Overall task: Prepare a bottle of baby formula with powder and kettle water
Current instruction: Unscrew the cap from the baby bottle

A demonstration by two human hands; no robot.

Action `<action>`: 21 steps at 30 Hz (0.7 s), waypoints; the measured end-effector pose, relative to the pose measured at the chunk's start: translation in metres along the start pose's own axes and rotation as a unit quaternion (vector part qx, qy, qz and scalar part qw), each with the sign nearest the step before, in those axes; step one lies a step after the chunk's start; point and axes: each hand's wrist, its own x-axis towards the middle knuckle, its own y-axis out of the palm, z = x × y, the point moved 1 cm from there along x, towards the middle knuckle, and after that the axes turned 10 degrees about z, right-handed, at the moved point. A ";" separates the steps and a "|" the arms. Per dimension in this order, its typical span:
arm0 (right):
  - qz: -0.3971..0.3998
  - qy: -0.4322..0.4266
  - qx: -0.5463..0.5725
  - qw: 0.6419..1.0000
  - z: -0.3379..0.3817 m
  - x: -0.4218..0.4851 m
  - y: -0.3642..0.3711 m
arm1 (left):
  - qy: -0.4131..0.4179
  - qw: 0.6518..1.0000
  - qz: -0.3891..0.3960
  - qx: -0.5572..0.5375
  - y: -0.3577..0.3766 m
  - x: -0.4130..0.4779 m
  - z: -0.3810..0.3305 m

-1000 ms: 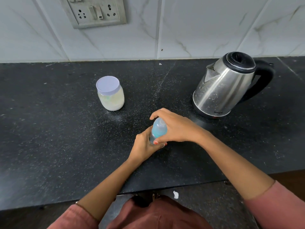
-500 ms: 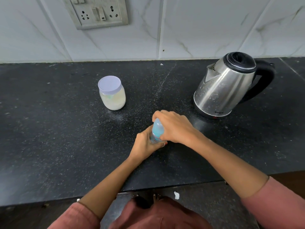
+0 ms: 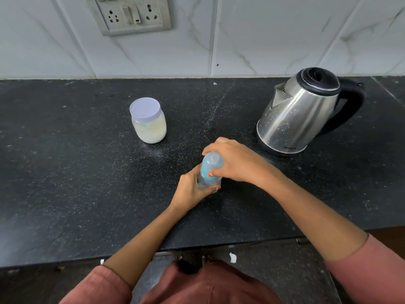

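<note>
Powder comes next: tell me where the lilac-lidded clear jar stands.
Head view: the clear lilac-lidded jar stands on the black speckled counter, left of centre, beyond and left of the blue baby bottle, well left of the steel kettle.

Baby bottle (image 3: 211, 170) stands on the surface (image 3: 65, 172). Powder jar (image 3: 149, 123) sits behind & to the L of the bottle, well apart. Kettle (image 3: 300, 115) sits behind & to the R of it. Socket plate (image 3: 131, 14) is on the wall far behind the bottle, to the L. Left hand (image 3: 192, 189) grips the bottle's lower part from the L; right hand (image 3: 236, 163) grips its top from the R.
</note>
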 end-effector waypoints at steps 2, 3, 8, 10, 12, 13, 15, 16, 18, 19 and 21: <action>0.036 -0.037 0.004 0.999 0.000 0.002 -0.001 | -0.002 1.000 -0.004 0.003 0.000 0.000 0.000; 0.054 -0.053 0.007 0.997 -0.001 0.003 -0.001 | -0.002 1.000 -0.005 0.003 0.000 0.000 0.000; 0.024 -0.021 0.019 0.999 -0.002 0.001 0.005 | -0.003 1.000 -0.006 -0.006 0.000 0.000 0.000; -0.026 0.014 -0.013 0.999 -0.001 -0.001 0.005 | -0.001 1.000 -0.005 -0.009 0.001 0.000 0.000; -0.043 0.020 -0.034 0.998 0.000 -0.001 0.004 | -0.001 1.000 -0.002 -0.009 0.001 0.000 0.000; -0.038 0.015 -0.024 0.999 0.000 -0.001 0.003 | -0.002 1.000 -0.001 -0.008 0.001 0.000 0.001; -0.026 -0.001 0.014 1.000 -0.002 0.000 0.002 | -0.004 1.000 -0.003 -0.008 0.001 0.000 0.001; -0.022 -0.010 0.032 0.999 -0.002 0.000 0.001 | -0.004 1.000 -0.004 -0.007 0.001 0.000 0.002; -0.018 -0.032 0.056 0.998 -0.004 0.000 0.000 | -0.005 1.000 -0.005 -0.005 0.001 0.001 0.002; -0.017 -0.044 0.065 0.997 -0.005 0.000 -0.001 | -0.004 1.000 -0.005 -0.005 0.001 0.001 0.002; -0.016 -0.068 0.073 0.995 -0.007 0.000 -0.002 | -0.002 1.000 -0.004 -0.008 0.001 0.001 0.002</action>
